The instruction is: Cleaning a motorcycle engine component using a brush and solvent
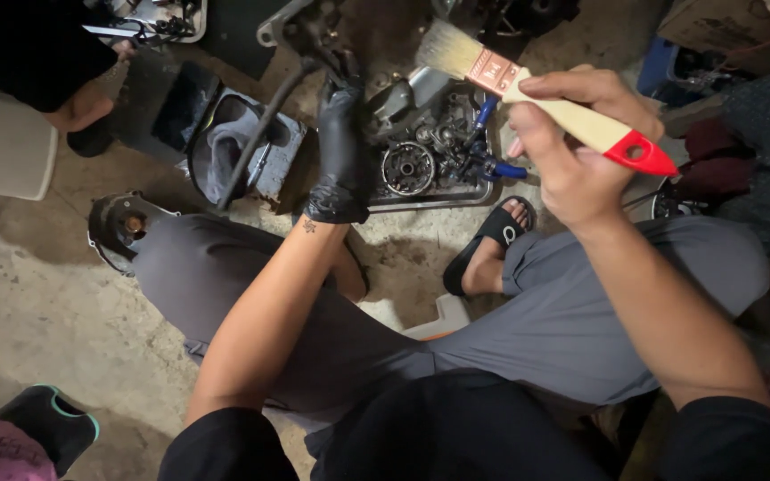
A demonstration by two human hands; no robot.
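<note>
Right hand (pixel 572 156) closed round paintbrush (pixel 536 93), handle running up-left, bristles above engine parts (pixel 430 147); gloved left hand (pixel 340 156) already grips them, nearer.

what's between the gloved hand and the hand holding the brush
In the head view, engine parts in a metal tray lie between the gloved left hand and the right hand holding the paintbrush: a round gear and blue-handled pliers.

Tray (pixel 438 198) ahead of knees, gear (pixel 407 168) in it; brush (pixel 545 100) above, right.
</note>
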